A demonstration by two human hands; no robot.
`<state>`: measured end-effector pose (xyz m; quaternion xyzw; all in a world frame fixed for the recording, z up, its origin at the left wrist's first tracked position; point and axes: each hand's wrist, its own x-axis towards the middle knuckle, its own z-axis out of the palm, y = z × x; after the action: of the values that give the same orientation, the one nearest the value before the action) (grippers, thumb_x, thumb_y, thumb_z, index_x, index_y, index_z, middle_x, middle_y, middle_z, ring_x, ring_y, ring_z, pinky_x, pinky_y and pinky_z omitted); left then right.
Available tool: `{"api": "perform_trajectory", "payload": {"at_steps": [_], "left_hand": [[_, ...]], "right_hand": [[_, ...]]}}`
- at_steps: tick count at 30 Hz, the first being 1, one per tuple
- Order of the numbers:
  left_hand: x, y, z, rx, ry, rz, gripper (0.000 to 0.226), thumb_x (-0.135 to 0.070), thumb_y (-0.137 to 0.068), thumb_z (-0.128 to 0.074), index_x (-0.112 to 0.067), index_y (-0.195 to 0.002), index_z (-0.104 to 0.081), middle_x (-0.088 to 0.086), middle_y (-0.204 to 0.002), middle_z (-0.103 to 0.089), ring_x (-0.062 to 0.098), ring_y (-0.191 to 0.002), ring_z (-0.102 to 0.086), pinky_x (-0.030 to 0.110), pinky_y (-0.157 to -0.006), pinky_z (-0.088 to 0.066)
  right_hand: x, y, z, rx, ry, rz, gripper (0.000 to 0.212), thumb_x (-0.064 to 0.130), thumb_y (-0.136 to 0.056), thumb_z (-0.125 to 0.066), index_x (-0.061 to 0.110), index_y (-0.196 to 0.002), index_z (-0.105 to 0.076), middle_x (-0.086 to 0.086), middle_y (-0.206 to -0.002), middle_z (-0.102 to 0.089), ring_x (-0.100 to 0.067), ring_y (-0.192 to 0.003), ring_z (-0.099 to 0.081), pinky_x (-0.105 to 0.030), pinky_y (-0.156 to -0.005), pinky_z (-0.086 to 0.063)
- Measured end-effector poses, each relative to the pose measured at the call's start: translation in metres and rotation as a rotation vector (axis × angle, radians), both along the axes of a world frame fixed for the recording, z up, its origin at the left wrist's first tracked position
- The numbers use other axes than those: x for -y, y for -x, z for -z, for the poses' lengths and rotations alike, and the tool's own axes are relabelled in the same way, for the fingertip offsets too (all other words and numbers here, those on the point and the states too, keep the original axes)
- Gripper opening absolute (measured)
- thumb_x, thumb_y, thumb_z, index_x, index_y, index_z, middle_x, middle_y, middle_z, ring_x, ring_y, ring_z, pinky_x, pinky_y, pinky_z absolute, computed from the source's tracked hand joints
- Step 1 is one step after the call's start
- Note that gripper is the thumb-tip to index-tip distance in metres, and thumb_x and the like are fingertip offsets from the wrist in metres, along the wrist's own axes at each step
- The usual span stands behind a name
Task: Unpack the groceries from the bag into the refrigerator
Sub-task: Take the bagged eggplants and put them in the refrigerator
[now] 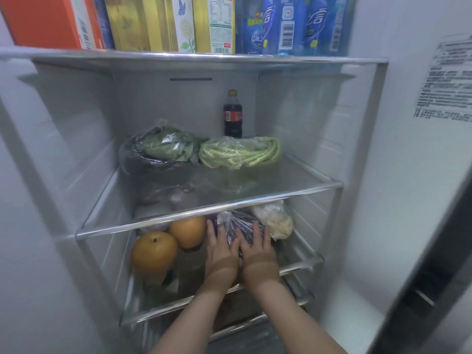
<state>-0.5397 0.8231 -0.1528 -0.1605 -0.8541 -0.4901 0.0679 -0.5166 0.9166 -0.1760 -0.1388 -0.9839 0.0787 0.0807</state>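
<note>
Refrigerator interior, seen from the head camera with the door open. Both hands were extended onto the lower shelf (301, 267). The left hand (221, 254) and the right hand (258, 254) were laid side by side, fingers fairly straight and pressed flat on a clear bag of dark purple produce (238, 224), which was being seated on that shelf; whether any finger was curled round the plastic could not be told. At 3 o'clock from the purple bag, touching it, a bag of pale food (274, 221) was lying. At 9 o'clock two brown round pears (154, 255) were resting, the nearer one close to the shelf's front edge.

On the middle shelf (204, 209), at 12 o'clock from the hands, a bag of leafy greens (163, 146) and a bag of long green beans (240, 152) were placed side by side, with a cola bottle (233, 114) upright behind them. Cartons and blue bottles (293, 24) were stacked on the top shelf.

The task was judged to be well advanced: several grocery items were already stored, and the purple bag was nearly released. The grocery bag itself was not in view, so what remained to be unpacked could not be determined.
</note>
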Motion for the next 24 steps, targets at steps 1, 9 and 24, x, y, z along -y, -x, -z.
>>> {"api": "perform_trajectory", "payload": {"at_steps": [1, 9, 24], "left_hand": [[0.0, 0.006, -0.003, 0.015, 0.042, 0.001, 0.063, -0.033, -0.098, -0.045, -0.024, -0.151, -0.012, -0.002, -0.159, 0.014, 0.016, -0.147, 0.001, 0.03, -0.116, -0.011], [0.004, 0.024, -0.012, 0.044, 0.199, 0.016, 0.062, -0.035, -0.098, -0.044, -0.022, -0.151, -0.015, 0.0, -0.159, 0.015, 0.02, -0.147, -0.004, 0.036, -0.117, -0.016], [0.054, -0.114, -0.015, -0.107, 0.227, 0.137, 0.071, -0.037, -0.095, -0.05, -0.026, -0.152, -0.008, 0.008, -0.16, 0.006, 0.026, -0.147, -0.002, 0.034, -0.117, -0.012]], "right_hand": [[0.002, -0.004, -0.013, -0.061, 0.052, 0.016, 0.058, 0.043, -0.085, -0.03, 0.031, -0.14, -0.045, -0.016, -0.154, -0.03, -0.049, -0.139, -0.023, -0.056, -0.109, -0.03], [-0.01, -0.027, -0.031, -0.057, 0.236, -0.065, 0.085, 0.046, -0.084, -0.062, 0.03, -0.152, -0.013, 0.002, -0.161, 0.009, -0.023, -0.147, 0.011, -0.042, -0.118, -0.016], [0.04, -0.153, -0.019, -0.281, 0.151, -0.01, 0.085, 0.036, -0.083, -0.066, 0.026, -0.152, -0.016, -0.01, -0.159, -0.013, -0.028, -0.145, -0.018, -0.043, -0.114, -0.028]]}}
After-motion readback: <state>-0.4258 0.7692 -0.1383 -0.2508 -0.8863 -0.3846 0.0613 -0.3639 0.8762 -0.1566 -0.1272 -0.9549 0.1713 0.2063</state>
